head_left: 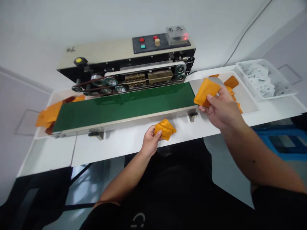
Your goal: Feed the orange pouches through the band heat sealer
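At a white workbench (115, 150), left hand (150, 141) closed around an orange pouch (165, 129) in front of the green conveyor belt (122, 105), right hand (222, 108) clamped on a second orange pouch (206, 92) at the belt's end (thumb pressed on top), white sachets (260, 80) in a plastic tray (261, 61) off to the right.
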### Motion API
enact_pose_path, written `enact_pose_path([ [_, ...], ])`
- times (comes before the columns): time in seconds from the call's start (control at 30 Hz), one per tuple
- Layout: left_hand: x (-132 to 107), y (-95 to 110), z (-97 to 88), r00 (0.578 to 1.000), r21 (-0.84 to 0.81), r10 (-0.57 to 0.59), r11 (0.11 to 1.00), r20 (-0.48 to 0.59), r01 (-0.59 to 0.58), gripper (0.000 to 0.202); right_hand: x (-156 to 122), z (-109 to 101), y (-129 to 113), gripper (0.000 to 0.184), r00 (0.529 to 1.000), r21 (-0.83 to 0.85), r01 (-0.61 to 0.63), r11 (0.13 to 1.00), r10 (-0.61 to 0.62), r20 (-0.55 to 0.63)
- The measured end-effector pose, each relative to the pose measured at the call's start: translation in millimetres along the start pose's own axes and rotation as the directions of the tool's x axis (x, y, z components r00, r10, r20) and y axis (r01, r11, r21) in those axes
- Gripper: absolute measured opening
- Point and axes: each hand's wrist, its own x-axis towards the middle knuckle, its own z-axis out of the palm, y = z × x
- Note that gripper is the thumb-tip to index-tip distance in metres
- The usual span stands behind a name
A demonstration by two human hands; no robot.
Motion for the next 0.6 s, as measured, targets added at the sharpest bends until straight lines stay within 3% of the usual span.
enact_pose_path([
  [0.1, 3.6, -7.8, -2.8, 1.0, 0.023, -0.011, 1.0, -0.012, 0.012, 0.057, 46.3, -5.5, -13.7, 0.016, 0.993, -0.068, -0.111, 0.991, 0.109, -0.038],
  [0.23, 7.9, -18.2, -7.3, 0.999, 0.031, -0.033, 0.999, -0.033, 0.034, 0.058, 89.3, -8.6, -15.9, 0.016, 0.965, -0.112, -0.219, 0.969, 0.198, -0.172],
  [0.37, 12.1, -25.1, -14.8, 0.998, 0.038, -0.041, 0.998, -0.047, 0.043, 0.057, 108.3, -4.6, -16.1, 0.018, 0.937, -0.157, -0.308, 0.938, 0.271, -0.222],
  [0.6, 15.3, -33.8, -24.8, 1.0, 0.06, -0.024, 0.998, 0.012, 0.023, 0.047, 124.2, 9.6, -12.2, 0.022, 0.933, -0.204, -0.347, 0.915, 0.316, -0.171],
])
